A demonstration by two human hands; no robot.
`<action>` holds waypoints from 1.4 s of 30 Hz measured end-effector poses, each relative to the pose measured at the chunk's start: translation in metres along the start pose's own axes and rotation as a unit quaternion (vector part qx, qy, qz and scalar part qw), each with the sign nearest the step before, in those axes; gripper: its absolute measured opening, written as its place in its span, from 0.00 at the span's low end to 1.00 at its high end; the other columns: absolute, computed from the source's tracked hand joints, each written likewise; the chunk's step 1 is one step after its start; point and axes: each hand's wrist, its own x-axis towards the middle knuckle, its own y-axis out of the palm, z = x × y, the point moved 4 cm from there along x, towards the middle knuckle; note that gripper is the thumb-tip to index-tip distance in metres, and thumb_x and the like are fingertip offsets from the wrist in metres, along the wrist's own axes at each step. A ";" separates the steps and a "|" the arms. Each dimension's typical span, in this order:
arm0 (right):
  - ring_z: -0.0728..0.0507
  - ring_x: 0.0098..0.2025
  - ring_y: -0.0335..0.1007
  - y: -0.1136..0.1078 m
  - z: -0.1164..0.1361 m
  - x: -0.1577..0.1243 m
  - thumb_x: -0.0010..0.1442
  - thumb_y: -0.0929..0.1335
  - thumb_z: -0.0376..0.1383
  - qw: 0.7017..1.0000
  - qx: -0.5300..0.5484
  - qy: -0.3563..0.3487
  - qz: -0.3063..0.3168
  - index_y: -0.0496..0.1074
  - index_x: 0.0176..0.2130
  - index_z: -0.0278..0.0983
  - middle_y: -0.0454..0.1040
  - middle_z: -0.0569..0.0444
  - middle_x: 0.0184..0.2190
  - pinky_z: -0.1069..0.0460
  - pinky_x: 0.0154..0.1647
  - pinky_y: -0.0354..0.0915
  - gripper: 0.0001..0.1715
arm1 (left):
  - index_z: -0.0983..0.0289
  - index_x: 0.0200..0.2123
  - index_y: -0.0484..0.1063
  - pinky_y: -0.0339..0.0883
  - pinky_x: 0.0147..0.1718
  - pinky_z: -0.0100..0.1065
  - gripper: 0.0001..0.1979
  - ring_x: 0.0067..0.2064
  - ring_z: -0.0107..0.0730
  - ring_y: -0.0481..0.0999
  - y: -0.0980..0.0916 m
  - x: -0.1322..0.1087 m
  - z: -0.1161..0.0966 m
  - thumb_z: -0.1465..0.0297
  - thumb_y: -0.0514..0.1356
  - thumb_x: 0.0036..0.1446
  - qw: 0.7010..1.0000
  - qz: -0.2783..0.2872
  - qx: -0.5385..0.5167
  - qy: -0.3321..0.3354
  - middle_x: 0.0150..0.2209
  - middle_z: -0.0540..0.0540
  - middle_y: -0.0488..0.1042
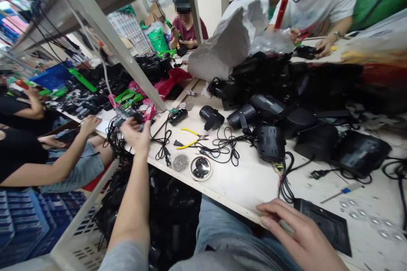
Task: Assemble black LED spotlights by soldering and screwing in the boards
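Observation:
My left hand (137, 136) reaches out over the bench's left end, thumb and fingers apart. It is beside a black device (135, 114) and a bundle of black cords (115, 137); whether the fingertips touch them I cannot tell. At the front edge lies my right hand (291, 222), fingers stretched out and holding nothing, close to a flat black panel (327, 226). Between the hands are yellow-handled pliers (189, 139), a dish of small metal parts (180, 162) and a round dish (207, 168) with black pieces.
Black lamp-like housings (270, 142) with cords pile up along the back. A screwdriver (345, 190) and several clear lenses (375, 220) lie at right. A metal post (111, 38) slants across the left. Co-workers sit at the left and across; blue crates (47, 220) stand below.

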 end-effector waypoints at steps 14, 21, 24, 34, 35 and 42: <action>0.48 0.35 0.81 -0.045 -0.017 -0.067 0.66 0.67 0.46 0.997 -0.030 0.019 -0.071 0.79 0.39 0.44 0.81 0.54 0.35 0.59 0.35 0.75 0.13 | 0.62 0.63 0.65 0.73 0.52 0.43 0.27 0.49 0.45 0.79 0.159 -0.083 -0.138 0.63 0.61 0.64 0.942 0.327 -0.077 -0.001 0.47 0.61 0.78; 0.45 0.32 0.78 -0.067 -0.027 -0.038 0.66 0.64 0.50 0.984 -0.077 0.028 -0.157 0.78 0.38 0.42 0.79 0.51 0.33 0.53 0.32 0.75 0.19 | 0.63 0.62 0.68 0.70 0.57 0.43 0.27 0.52 0.44 0.78 0.156 -0.081 -0.133 0.66 0.64 0.60 0.947 0.311 -0.081 0.005 0.50 0.60 0.79; 0.40 0.40 0.78 -0.068 -0.034 0.021 0.64 0.66 0.52 0.963 -0.131 0.063 -0.229 0.73 0.54 0.37 0.77 0.44 0.42 0.46 0.44 0.75 0.28 | 0.65 0.62 0.68 0.68 0.59 0.45 0.28 0.55 0.47 0.76 0.153 -0.083 -0.136 0.67 0.64 0.60 0.948 0.307 -0.077 0.007 0.52 0.63 0.77; 0.28 0.52 0.74 -0.046 -0.042 0.117 0.58 0.70 0.46 0.936 -0.215 0.224 -0.168 0.47 0.73 0.36 0.68 0.34 0.55 0.39 0.52 0.69 0.53 | 0.66 0.67 0.59 0.63 0.62 0.47 0.38 0.62 0.52 0.70 0.138 -0.084 -0.134 0.68 0.67 0.55 0.949 0.305 -0.075 0.010 0.59 0.68 0.71; 0.29 0.53 0.73 -0.053 -0.046 0.110 0.57 0.70 0.48 0.937 -0.188 0.221 -0.194 0.50 0.72 0.36 0.69 0.35 0.55 0.39 0.54 0.69 0.52 | 0.67 0.68 0.57 0.62 0.63 0.48 0.40 0.63 0.53 0.69 0.130 -0.084 -0.134 0.68 0.68 0.54 0.953 0.293 -0.076 0.014 0.60 0.70 0.68; 0.36 0.45 0.76 -0.092 -0.077 0.075 0.53 0.67 0.54 0.911 0.243 0.181 -0.278 0.65 0.58 0.41 0.77 0.46 0.47 0.42 0.43 0.74 0.37 | 0.60 0.51 0.71 0.73 0.51 0.41 0.17 0.49 0.39 0.76 0.064 -0.143 -0.169 0.64 0.64 0.60 0.888 0.330 -0.221 0.232 0.50 0.58 0.71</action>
